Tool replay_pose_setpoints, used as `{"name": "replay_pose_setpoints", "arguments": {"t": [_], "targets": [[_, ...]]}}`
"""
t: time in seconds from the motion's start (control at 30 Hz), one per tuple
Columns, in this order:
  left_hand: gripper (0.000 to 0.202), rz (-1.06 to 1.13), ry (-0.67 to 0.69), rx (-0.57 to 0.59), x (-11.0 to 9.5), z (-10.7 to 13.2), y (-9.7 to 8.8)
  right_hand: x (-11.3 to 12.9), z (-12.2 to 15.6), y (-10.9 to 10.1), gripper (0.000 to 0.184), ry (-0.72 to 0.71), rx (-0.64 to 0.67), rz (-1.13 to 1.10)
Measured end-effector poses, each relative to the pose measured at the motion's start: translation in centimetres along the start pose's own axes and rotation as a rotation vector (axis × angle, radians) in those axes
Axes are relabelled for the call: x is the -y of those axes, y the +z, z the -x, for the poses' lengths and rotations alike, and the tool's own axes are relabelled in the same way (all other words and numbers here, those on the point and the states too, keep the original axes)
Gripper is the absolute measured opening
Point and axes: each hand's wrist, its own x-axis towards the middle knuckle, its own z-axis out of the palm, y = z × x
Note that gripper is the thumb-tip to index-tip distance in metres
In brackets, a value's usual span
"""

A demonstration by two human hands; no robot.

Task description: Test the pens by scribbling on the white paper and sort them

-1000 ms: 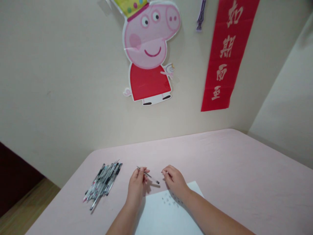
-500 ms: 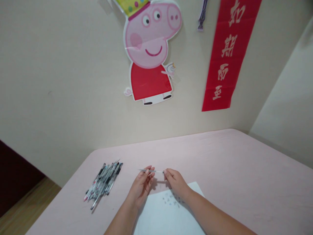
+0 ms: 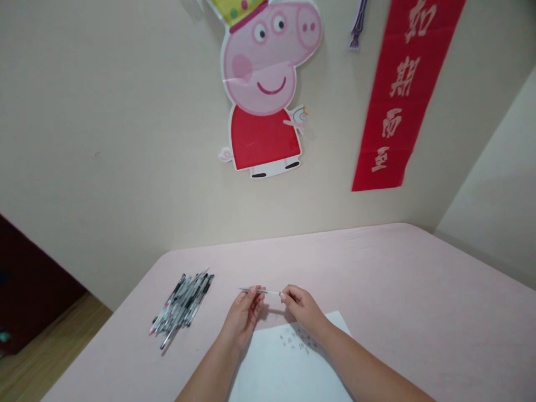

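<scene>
A slim pen refill (image 3: 272,292), dark toward its left end and pale toward its right, is held level above the table between both hands. My left hand (image 3: 244,314) pinches it near the left end with thumb and fingertips, the other fingers loosely curled. At the right end, my right hand (image 3: 305,308) is closed on it, and its fingertips partly hide that end. Beneath my right hand and forearm lies a sheet of white paper (image 3: 272,371). Several tiny dark bits (image 3: 298,338) are scattered on its upper part, too small to name.
To the left, a heap of pens and refills (image 3: 182,307) lies on the pink table (image 3: 377,273). The wall behind carries a cartoon pig cutout (image 3: 263,134) and a red banner (image 3: 397,123). Past the table's left edge a wooden floor (image 3: 62,340) shows.
The view has shifted slightly, so the wall things appear farther right. Both hands keep hold of the refill in nearly the same place.
</scene>
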Motion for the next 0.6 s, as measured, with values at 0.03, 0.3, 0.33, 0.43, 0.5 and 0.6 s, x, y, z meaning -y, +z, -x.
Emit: {"name": "replay_pose_setpoints", "arguments": {"t": [0.03, 0.3, 0.33, 0.43, 0.5, 0.6], "targets": [[0.015, 0.004, 0.004, -0.002, -0.03, 0.06, 0.04, -0.09, -0.04, 0.01, 0.036, -0.002, -0.002, -0.004], [0.017, -0.014, 0.006, -0.012, -0.3, 0.5, 0.53, -0.82, 0.13, 0.28, 0.053, 0.066, 0.021, 0.051], [0.018, -0.016, 0.008, -0.016, -0.28, 0.49, 0.54, -0.8, 0.14, 0.27, 0.051, 0.053, 0.02, 0.079], [0.017, -0.015, 0.016, -0.018, -0.18, 0.44, 0.49, -0.63, 0.1, 0.2, 0.039, 0.014, -0.002, 0.135], [0.016, -0.005, 0.025, -0.013, -0.11, 0.39, 0.4, -0.51, 0.06, 0.17, 0.031, 0.009, -0.013, 0.127], [0.014, 0.007, 0.029, -0.013, -0.03, 0.29, 0.26, -0.42, 0.04, 0.2, 0.023, 0.019, -0.009, 0.061]]}}
